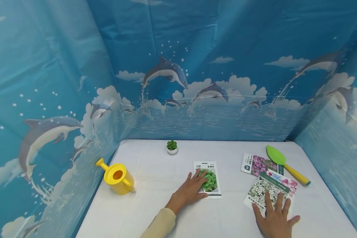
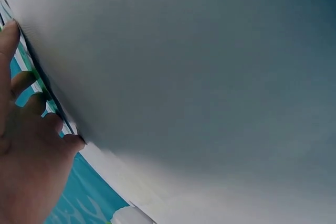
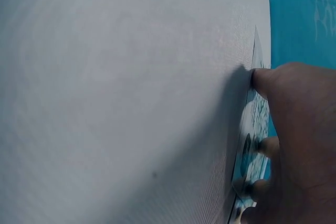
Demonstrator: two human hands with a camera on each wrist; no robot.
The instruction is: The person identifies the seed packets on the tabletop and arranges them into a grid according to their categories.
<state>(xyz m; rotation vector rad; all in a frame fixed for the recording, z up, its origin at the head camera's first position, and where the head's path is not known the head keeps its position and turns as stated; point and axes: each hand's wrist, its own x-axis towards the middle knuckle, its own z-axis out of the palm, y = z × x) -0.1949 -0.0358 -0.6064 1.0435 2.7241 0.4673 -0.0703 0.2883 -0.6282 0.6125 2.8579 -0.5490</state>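
My left hand (image 1: pixel 191 189) lies with outstretched fingers over the left side of a seed packet with green leaves (image 1: pixel 210 180). In the left wrist view that hand (image 2: pixel 34 145) has its fingertips on the packet, seen nearly edge-on. To the right, my right hand (image 1: pixel 275 218) rests with spread fingers on a seed packet with white flowers (image 1: pixel 263 190). In the right wrist view the hand (image 3: pixel 304 140) touches that packet (image 3: pixel 257 124). Under it, partly covered, lies a packet with pink and blue flowers (image 1: pixel 292 185). A packet with purple flowers (image 1: pixel 259 164) lies just behind.
A yellow watering can (image 1: pixel 120 185) stands at the left edge of the white table (image 1: pixel 154 172). Near the back edge sits a small potted succulent (image 1: pixel 172 146). A toy trowel with a green blade (image 1: pixel 276 154) and yellow handle lies at right. Dolphin-print curtains (image 1: pixel 178 122) enclose the table.
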